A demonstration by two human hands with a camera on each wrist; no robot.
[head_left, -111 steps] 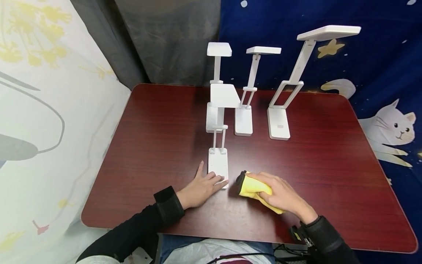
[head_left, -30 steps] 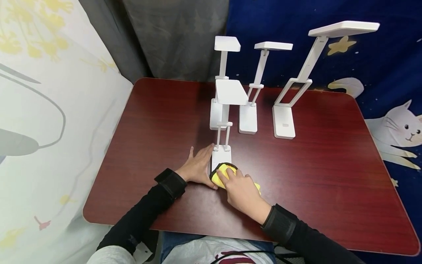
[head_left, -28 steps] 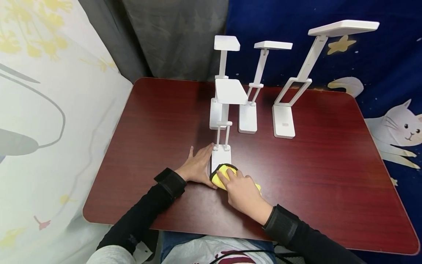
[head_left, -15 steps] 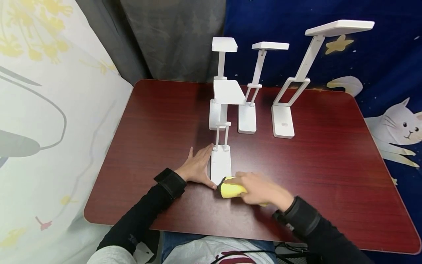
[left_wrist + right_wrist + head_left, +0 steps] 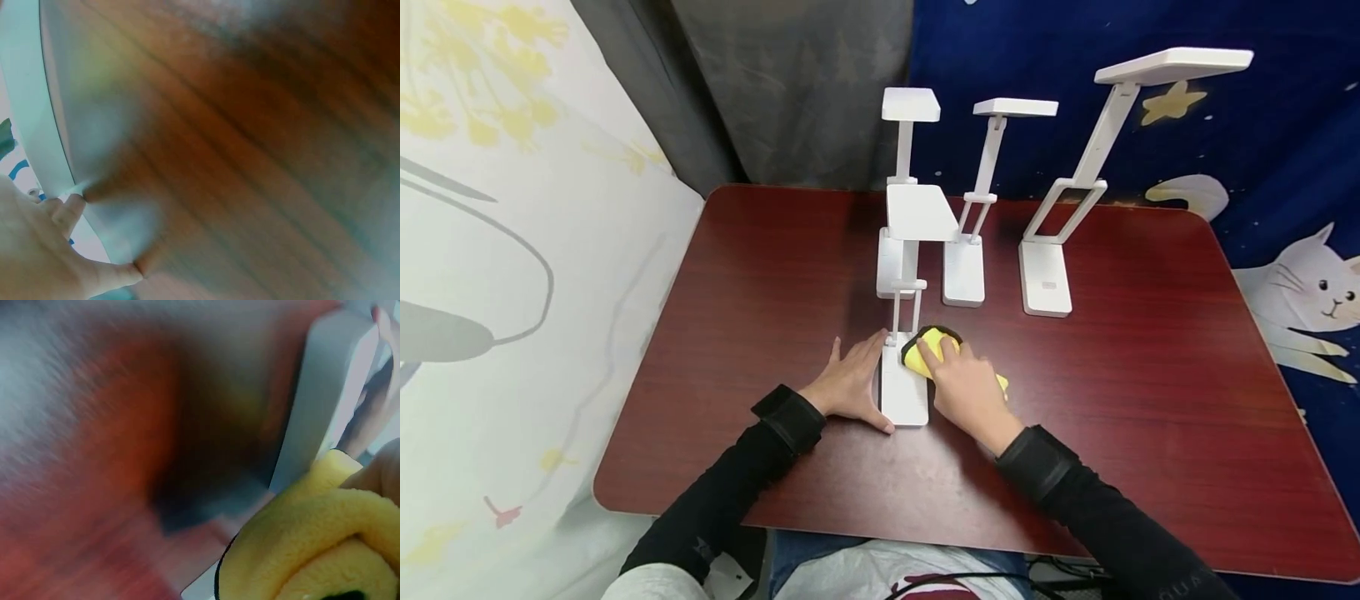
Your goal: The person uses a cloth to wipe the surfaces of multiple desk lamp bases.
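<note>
A white desk lamp (image 5: 917, 214) stands nearest the person, its flat base (image 5: 903, 398) on the table. My left hand (image 5: 850, 379) rests along the left side of that base, fingers spread, with the thumb at the front corner and a fingertip toward the back corner. In the left wrist view, fingertips (image 5: 78, 199) touch the base's edge. My right hand (image 5: 967, 387) grips a bunched yellow cloth with dark edging (image 5: 929, 348) against the rear right part of the base, below the stem. The folded cloth fills the lower corner of the right wrist view.
Behind stand three more white desk lamps: one at the left (image 5: 911, 106), one in the middle (image 5: 964, 271) and a taller one at the right (image 5: 1046, 281). The dark red table (image 5: 760, 275) backs onto grey and blue curtains.
My right hand and the cloth have gone from the table right of the lamp to its base's front, then up toward its rear. My left hand has shifted from the base's front to its left side.
</note>
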